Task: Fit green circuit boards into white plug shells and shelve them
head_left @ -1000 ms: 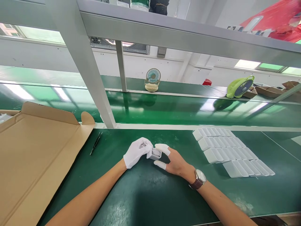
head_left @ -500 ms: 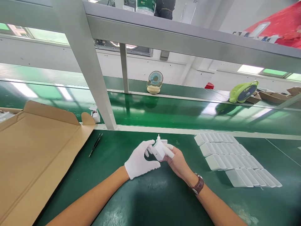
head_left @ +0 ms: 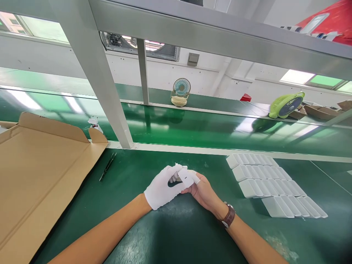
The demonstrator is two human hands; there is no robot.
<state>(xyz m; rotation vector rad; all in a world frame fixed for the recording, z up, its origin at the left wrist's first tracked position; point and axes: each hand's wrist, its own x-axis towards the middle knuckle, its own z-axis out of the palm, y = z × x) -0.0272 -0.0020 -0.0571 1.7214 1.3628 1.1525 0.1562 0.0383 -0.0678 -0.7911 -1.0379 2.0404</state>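
Observation:
Over the green work surface, a small white box-shaped part [head_left: 186, 177] with a narrow tip at its far end is held between my two hands. My left hand [head_left: 162, 187], in a white glove, closes on its left side with thumb and fingers, leaving a gap in the curve of the palm. From the right, my right hand [head_left: 202, 189] grips the same part, white covers on some fingertips and a brown-strapped watch on the wrist. My fingers hide some of the part, so its exact kind cannot be made out.
Rows of white box-shaped pieces [head_left: 269, 183] lie at the right. Black tweezers [head_left: 107, 167] rest at the left beside a large open cardboard box [head_left: 49, 165]. A metal post [head_left: 96, 73] and shelf beam rise ahead. Two small fans, one beige [head_left: 180, 91], one green [head_left: 286, 105], stand beyond.
My left hand has closed in from an open curve onto the white part. The part has shifted slightly left and turned in my fingers. The view has tilted down a little.

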